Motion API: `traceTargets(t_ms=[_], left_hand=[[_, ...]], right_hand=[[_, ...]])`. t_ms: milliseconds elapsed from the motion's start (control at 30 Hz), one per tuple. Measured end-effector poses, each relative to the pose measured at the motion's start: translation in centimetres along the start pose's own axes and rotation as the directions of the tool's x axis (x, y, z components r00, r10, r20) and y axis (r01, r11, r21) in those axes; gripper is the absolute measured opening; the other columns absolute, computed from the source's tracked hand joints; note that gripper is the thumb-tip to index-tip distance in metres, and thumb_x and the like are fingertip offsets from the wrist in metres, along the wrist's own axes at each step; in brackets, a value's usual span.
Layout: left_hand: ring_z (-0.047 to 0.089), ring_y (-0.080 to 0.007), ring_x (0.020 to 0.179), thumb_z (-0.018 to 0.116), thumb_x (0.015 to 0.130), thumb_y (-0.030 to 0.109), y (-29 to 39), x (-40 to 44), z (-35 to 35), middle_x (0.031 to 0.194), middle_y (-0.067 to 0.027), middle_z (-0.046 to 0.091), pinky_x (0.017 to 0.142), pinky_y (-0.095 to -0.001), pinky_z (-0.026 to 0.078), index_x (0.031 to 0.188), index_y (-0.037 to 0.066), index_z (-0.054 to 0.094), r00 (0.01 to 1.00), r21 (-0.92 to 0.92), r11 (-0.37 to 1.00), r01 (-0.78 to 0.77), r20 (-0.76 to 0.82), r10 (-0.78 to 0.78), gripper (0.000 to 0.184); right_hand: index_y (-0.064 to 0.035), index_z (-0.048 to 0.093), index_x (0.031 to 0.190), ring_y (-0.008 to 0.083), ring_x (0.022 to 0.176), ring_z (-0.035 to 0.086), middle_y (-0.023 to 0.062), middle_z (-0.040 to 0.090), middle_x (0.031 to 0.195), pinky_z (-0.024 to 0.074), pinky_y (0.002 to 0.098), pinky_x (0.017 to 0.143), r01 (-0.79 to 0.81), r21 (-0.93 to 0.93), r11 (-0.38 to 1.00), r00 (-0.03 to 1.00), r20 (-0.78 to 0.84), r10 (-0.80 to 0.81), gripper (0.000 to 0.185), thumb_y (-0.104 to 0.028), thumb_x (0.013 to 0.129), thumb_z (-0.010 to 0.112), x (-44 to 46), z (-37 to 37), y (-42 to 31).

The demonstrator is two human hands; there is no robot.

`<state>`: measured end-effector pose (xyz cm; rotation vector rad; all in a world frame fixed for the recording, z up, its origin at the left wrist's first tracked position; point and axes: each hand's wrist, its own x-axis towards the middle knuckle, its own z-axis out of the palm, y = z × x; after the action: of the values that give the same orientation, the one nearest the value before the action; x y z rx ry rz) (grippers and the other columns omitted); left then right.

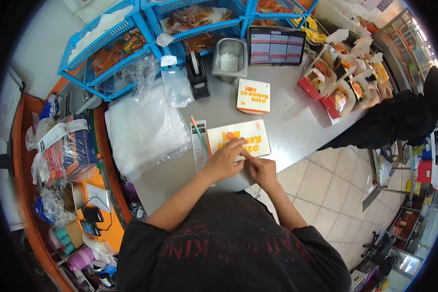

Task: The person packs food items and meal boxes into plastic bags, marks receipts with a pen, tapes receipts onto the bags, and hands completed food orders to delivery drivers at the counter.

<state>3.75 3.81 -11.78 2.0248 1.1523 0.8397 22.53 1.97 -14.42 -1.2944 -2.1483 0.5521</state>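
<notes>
The metal table (289,112) bears the plastic bags (146,131) at left. Near its front edge lies the larger printed box (238,135), with the smaller box (253,96) behind it. The left hand (226,162) rests on the larger box with bent fingers; the right hand (262,171) meets it at the near edge, index finger extended. I cannot tell if either hand pinches something. The pen (198,130) lies on the paper slip (199,152).

The larger food box (258,131) reads "JOY IN EVERY BITE", partly covered by the hands (242,158). The smaller food box (254,95) above it reads "joy in every bite". The shirt lettering is only partly legible.
</notes>
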Motion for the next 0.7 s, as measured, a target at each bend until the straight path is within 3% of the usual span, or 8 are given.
traceTargets(t_ms=[100, 133, 167, 233, 400, 533, 600, 700], left_hand=[[0.05, -0.0329, 0.12, 0.068, 0.071, 0.005, 0.2, 0.2, -0.3, 0.126, -0.014, 0.054, 0.098, -0.04, 0.043, 0.083, 0.0, 0.054, 0.999, -0.004, 0.999, 0.041, 0.006, -0.04, 0.018], [0.05, -0.0332, 0.12, 0.068, 0.071, 0.005, 0.3, 0.0, -0.2, 0.126, -0.0139, 0.054, 0.098, -0.0403, 0.043, 0.082, 0.0, 0.054, 0.998, -0.016, 0.999, 0.052, 0.022, -0.051, 0.019], [0.05, -0.0336, 0.12, 0.068, 0.071, 0.004, 0.0, -0.1, 0.1, 0.126, -0.0136, 0.054, 0.099, -0.0402, 0.043, 0.083, 0.001, 0.054, 1.0, 0.008, 1.0, 0.027, -0.001, -0.027, 0.018], [0.05, -0.0338, 0.12, 0.068, 0.071, 0.005, -0.4, -0.2, 0.5, 0.125, -0.0139, 0.054, 0.102, -0.0424, 0.04, 0.083, 0.001, 0.055, 1.0, 0.021, 1.0, 0.012, -0.018, -0.012, 0.018], [0.049, -0.0333, 0.122, 0.069, 0.072, 0.008, 0.3, -1.8, -2.3, 0.122, -0.0137, 0.055, 0.11, -0.0487, 0.03, 0.085, 0.003, 0.058, 0.984, 0.099, 0.983, -0.155, -0.071, 0.162, 0.017], [0.047, -0.0331, 0.124, 0.07, 0.074, 0.009, -2.2, -7.5, -6.4, 0.12, -0.0137, 0.057, 0.108, -0.0479, 0.03, 0.091, 0.004, 0.062, 0.895, 0.173, 0.979, 0.106, -0.445, -0.018, 0.02], [0.044, -0.0334, 0.126, 0.068, 0.076, 0.008, -4.9, -10.7, -8.4, 0.12, -0.0145, 0.056, 0.108, -0.0474, 0.03, 0.093, 0.004, 0.063, 0.619, 0.044, 0.894, 0.445, -0.737, -0.272, 0.019], [0.036, -0.0369, 0.131, 0.066, 0.079, 0.011, -7.4, -13.0, -12.4, 0.129, -0.0181, 0.049, 0.109, -0.0492, 0.026, 0.097, 0.005, 0.064, 0.457, 0.06, 0.837, 0.544, -0.857, -0.236, 0.019]], right_hand=[[-0.006, 0.063, 0.065, 0.0266, 0.046, 0.059, 0.0099, 0.058, 0.052, 0.0468, 0.0354, 0.047, -0.074, 0.097, 0.993, 0.997, 0.032, 0.071, 0.012, -0.016, 0.068, 0.069, 5.1, -4.4, 0.7], [-0.0047, 0.063, 0.07, 0.0269, 0.051, 0.061, 0.0109, 0.06, 0.057, 0.0469, 0.0352, 0.049, -0.141, 0.076, 0.987, 0.99, 0.031, 0.139, 0.018, -0.021, 0.068, 0.071, 8.1, -5.7, 1.5], [-0.0037, 0.064, 0.081, 0.0278, 0.079, 0.066, 0.0161, 0.066, 0.092, 0.05, 0.04, 0.068, -0.138, -0.043, 0.99, 0.987, 0.077, 0.141, 0.029, -0.026, 0.066, 0.075, 11.5, -7.1, 1.4], [-0.0036, 0.06, 0.114, 0.0326, 0.117, 0.049, 0.0232, 0.046, 0.133, 0.0397, 0.0424, 0.097, 0.173, -0.406, 0.897, 0.981, -0.015, -0.196, 0.064, -0.034, 0.062, 0.08, 16.5, -5.3, 3.6], [-0.0038, 0.029, 0.14, 0.0389, 0.119, 0.041, 0.0231, 0.037, 0.137, 0.0311, 0.0452, 0.104, 0.311, -0.553, 0.773, 0.807, 0.583, 0.093, 0.11, -0.044, 0.053, 0.082, 22.2, -3.4, 6.4], [-0.0039, 0.031, 0.137, 0.037, 0.117, 0.04, 0.0184, 0.043, 0.119, 0.0327, 0.0442, 0.101, 0.214, -0.39, 0.895, 0.919, 0.391, -0.049, 0.114, -0.032, 0.042, 0.087, 16.9, -9.2, -1.2], [-0.0038, 0.03, 0.138, 0.0377, 0.12, 0.037, 0.019, 0.04, 0.122, 0.0293, 0.0469, 0.105, 0.262, -0.363, 0.894, 0.877, 0.476, -0.064, 0.117, -0.03, 0.04, 0.089, 14.0, -9.3, -4.6], [-0.0024, 0.025, 0.141, 0.042, 0.136, 0.018, 0.0246, 0.028, 0.139, 0.0131, 0.0511, 0.114, 0.326, -0.427, 0.844, 0.799, 0.601, -0.005, 0.124, -0.034, 0.04, 0.09, 11.5, -5.3, -4.7]])
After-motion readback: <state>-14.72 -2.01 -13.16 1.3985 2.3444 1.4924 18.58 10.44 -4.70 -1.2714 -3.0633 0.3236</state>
